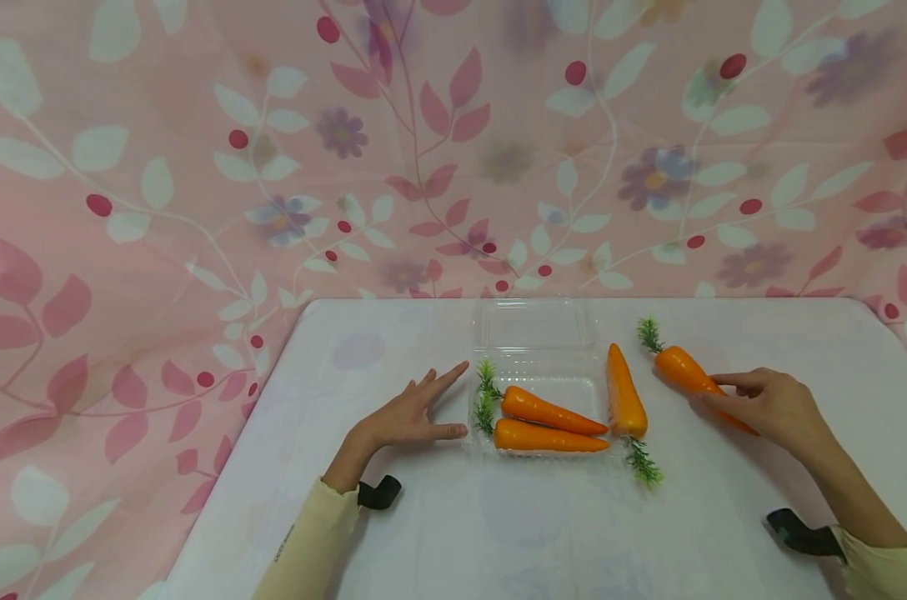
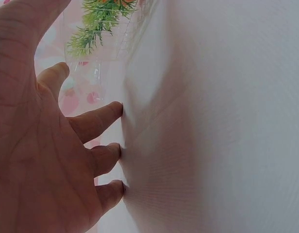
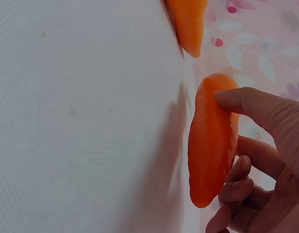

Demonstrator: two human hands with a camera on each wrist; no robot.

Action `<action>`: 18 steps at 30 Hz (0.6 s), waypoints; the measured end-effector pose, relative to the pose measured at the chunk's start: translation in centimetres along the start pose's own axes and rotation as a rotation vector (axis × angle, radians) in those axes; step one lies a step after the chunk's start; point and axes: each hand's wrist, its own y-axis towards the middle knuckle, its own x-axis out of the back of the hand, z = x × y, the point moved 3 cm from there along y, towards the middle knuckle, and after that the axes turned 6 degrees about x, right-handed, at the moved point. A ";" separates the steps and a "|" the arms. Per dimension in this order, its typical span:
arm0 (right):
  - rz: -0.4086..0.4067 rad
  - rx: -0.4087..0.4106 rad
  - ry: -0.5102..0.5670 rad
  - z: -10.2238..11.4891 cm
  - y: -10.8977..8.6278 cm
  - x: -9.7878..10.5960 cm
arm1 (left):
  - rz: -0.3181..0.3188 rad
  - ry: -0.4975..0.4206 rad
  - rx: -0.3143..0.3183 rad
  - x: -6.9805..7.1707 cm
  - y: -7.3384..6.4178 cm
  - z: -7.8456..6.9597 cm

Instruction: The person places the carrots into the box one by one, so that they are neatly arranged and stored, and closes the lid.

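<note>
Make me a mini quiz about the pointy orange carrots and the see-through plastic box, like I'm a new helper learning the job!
1. How many pointy, glossy orange carrots lie inside the see-through plastic box?
2. True or false: the person's right grip holds a carrot by its feathery green top.
3. What is the person's left grip holding?
A) A carrot
B) Nothing
C) The box

Key:
1. Two.
2. False: the right grip holds the rightmost carrot by its orange body.
3. B.
</note>
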 end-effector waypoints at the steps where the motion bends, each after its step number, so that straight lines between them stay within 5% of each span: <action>1: -0.009 0.009 0.002 0.0 0.0 0.1 | 0.000 0.000 0.000 0.0 0.0 0.0; 18: -0.043 0.065 0.074 2.8 -0.1 1.3 | -0.004 -0.002 -0.005 0.0 0.0 0.1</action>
